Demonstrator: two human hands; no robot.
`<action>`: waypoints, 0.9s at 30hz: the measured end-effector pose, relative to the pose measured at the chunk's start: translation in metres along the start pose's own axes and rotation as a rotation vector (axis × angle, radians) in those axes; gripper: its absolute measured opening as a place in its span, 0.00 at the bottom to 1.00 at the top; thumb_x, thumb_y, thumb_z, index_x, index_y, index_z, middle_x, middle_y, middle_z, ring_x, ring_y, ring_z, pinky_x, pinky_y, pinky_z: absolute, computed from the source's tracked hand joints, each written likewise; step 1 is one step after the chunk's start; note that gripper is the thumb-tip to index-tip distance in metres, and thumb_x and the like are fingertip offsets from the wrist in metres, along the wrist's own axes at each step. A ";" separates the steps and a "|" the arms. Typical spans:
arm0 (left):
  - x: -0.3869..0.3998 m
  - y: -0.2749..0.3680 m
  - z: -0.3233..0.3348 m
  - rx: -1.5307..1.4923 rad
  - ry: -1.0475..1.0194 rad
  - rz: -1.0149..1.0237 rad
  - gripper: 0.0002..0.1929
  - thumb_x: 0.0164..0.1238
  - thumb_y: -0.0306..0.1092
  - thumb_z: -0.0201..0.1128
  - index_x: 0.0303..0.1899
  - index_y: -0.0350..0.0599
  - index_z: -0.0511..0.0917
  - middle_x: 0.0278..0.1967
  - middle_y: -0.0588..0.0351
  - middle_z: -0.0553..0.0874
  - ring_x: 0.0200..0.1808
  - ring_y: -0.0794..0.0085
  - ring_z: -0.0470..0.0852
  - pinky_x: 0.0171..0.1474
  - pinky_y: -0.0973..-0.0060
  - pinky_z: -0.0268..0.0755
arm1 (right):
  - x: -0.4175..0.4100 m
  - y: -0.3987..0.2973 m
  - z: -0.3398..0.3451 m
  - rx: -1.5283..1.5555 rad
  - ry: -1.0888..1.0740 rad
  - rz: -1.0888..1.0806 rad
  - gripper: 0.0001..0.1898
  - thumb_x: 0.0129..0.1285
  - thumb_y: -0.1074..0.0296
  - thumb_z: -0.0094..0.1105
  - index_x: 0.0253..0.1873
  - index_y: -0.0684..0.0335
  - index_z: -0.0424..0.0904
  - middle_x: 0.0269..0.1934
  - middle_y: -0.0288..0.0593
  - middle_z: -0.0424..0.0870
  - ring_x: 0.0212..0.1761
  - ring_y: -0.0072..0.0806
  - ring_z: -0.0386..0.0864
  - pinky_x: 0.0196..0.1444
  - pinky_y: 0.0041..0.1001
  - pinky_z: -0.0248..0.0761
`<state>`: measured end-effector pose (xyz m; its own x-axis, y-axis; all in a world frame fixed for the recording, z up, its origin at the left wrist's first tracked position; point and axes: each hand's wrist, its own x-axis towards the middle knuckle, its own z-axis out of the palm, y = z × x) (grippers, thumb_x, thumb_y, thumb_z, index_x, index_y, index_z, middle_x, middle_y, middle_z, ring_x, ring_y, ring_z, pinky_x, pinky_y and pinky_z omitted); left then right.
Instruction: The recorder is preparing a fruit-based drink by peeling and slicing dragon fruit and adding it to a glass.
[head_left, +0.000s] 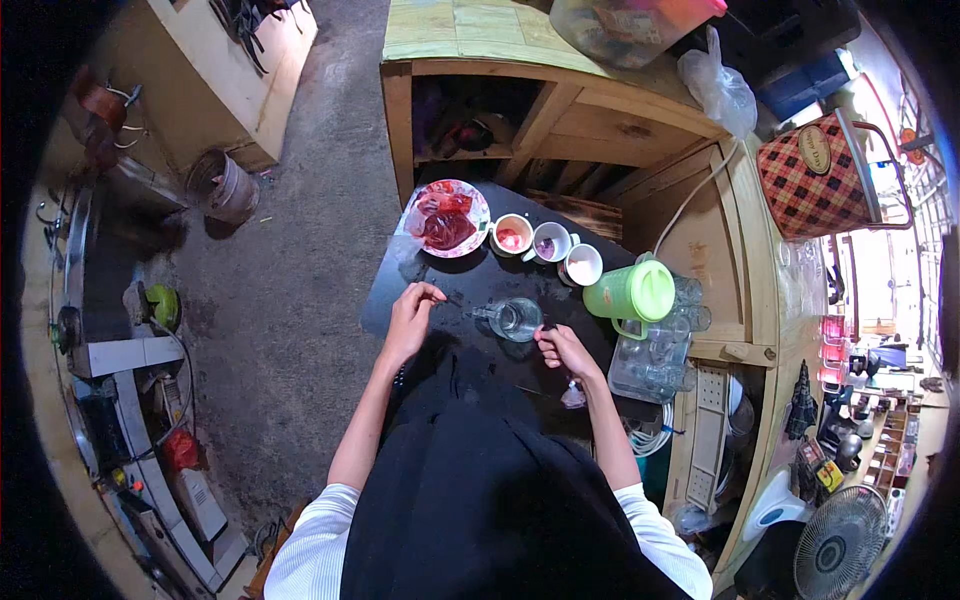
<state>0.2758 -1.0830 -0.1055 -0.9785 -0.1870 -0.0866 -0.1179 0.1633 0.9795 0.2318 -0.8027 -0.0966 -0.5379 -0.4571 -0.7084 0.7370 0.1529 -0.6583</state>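
On a dark table (480, 289) stands a clear glass mug (517, 319), its handle pointing left. My right hand (566, 351) is closed on a small dark object at the mug's right side; what it is cannot be made out. My left hand (412, 319) hovers left of the mug, thumb and fingers close together, and whether it holds something small is unclear. Behind, a patterned plate (482, 201) bears plastic bags of red contents. Beside it stand a cup with pink-red contents (511, 235), a cup with purple bits (551, 242) and a cup with white contents (581, 265).
A green lidded pitcher (626, 292) stands right of the cups, beside a tray of upturned-looking glassware (649, 364). A small tied plastic bag (574, 396) lies near my right forearm. A wooden cabinet (480, 69) rises behind the table; a bucket (223, 187) stands on the floor at left.
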 end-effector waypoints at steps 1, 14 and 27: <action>0.000 0.001 0.000 -0.004 -0.003 0.005 0.08 0.58 0.23 0.45 0.32 0.34 0.74 0.32 0.52 0.76 0.36 0.70 0.76 0.44 0.76 0.68 | 0.003 0.005 -0.004 -0.002 -0.001 -0.001 0.12 0.66 0.60 0.42 0.32 0.60 0.68 0.18 0.23 0.56 0.15 0.09 0.51 0.15 0.14 0.46; -0.009 -0.002 0.004 -0.002 -0.085 -0.012 0.08 0.56 0.23 0.46 0.32 0.33 0.74 0.32 0.52 0.76 0.36 0.70 0.76 0.42 0.76 0.67 | 0.031 0.029 0.004 -0.873 0.731 -0.432 0.34 0.70 0.52 0.26 0.21 0.77 0.72 0.17 0.62 0.73 0.26 0.54 0.75 0.35 0.47 0.64; -0.006 -0.011 0.015 0.058 -0.126 0.012 0.05 0.56 0.25 0.46 0.30 0.34 0.70 0.28 0.52 0.73 0.31 0.70 0.73 0.38 0.76 0.65 | 0.023 0.006 0.020 -0.940 0.730 -0.657 0.22 0.67 0.59 0.40 0.28 0.71 0.74 0.22 0.61 0.73 0.27 0.53 0.73 0.29 0.44 0.63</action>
<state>0.2808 -1.0695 -0.1187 -0.9930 -0.0622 -0.1002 -0.1116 0.2210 0.9689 0.2321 -0.8302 -0.1115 -0.9873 -0.1572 0.0216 -0.1346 0.7573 -0.6390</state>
